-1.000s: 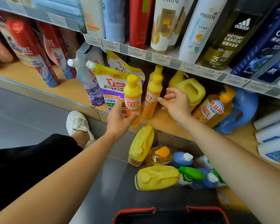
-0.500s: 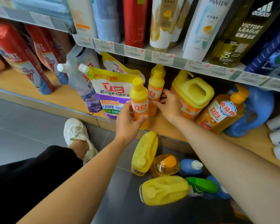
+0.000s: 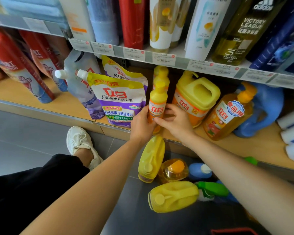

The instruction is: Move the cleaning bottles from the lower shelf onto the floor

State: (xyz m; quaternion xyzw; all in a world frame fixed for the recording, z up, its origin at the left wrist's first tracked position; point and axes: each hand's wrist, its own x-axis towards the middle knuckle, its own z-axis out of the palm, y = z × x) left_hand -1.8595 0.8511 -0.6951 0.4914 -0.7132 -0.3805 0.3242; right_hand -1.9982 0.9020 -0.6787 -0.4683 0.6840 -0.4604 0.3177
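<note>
1. Light is bright and even, falling from above; colours are vivid.
2. The upper shelf [image 3: 159, 56] shades the back of the lower shelf [image 3: 32, 95], darkest behind the yellow jug [image 3: 197, 94].
3. Soft sheen lies on the floor [image 3: 24, 133] and on the amber bottle [image 3: 174, 168] there.
4. Wide-angle distortion bows the shelf edges; the top bottles lean outward toward the corners.
5. The centre is sharp: print on the pouch [image 3: 119, 99] and small bottle [image 3: 157, 106] reads clearly.
6. Price labels [image 3: 134, 54] and frame edges are smeared and soft.

Slim yellow-orange bottle [image 3: 157, 103] upright at front of lower shelf [image 3: 227, 147], big yellow jug [image 3: 174, 196] lying sideways on grey floor [image 3: 32, 133] below
</note>
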